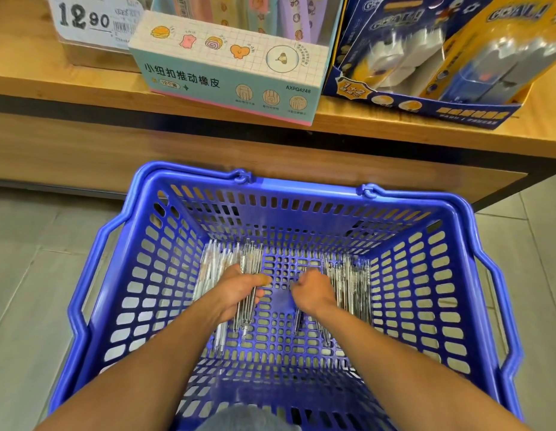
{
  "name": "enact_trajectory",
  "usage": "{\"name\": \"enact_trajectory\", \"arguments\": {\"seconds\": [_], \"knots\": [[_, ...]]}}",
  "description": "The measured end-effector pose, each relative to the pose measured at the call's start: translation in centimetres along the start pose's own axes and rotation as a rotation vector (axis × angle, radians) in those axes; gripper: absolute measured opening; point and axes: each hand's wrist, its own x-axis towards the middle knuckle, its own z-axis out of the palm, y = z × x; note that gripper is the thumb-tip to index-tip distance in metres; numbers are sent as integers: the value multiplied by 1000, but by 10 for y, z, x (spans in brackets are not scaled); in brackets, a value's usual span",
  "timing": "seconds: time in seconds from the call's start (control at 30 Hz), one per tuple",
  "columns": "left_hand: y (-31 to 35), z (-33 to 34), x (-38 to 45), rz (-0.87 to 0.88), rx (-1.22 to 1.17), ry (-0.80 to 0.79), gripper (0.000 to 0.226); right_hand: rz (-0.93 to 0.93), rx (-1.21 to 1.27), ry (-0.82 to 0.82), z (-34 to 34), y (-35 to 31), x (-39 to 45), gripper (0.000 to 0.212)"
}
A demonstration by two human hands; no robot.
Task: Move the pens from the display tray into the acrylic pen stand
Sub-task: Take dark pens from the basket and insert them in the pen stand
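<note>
Both my hands reach down into a blue plastic basket (301, 186). My left hand (239, 289) is closed around a bundle of clear pens (250, 265) that runs front to back through my fist. More clear pens (210, 269) lie on the basket floor to its left. My right hand (314, 290) is curled over a second pile of clear pens (353, 284) at the right of the floor; how many it grips is hidden by the hand. No display tray and no acrylic pen stand are in view.
Behind the basket runs a wooden shelf (84, 82). On it stand a teal eraser box (227, 66), a dark blue toy package (432, 57) and a price card reading 12.90 (84, 20). Grey floor tiles (28, 259) lie on both sides.
</note>
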Motion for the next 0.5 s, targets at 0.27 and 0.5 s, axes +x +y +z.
{"name": "enact_trajectory", "arguments": {"seconds": [0.27,0.5], "knots": [[0,-2,-1,-19,5,9,94,42,-238,20,20,18,-3,22],[2,-3,-4,-5,-55,-6,109,-91,334,-161,10,5,-6,13]]}}
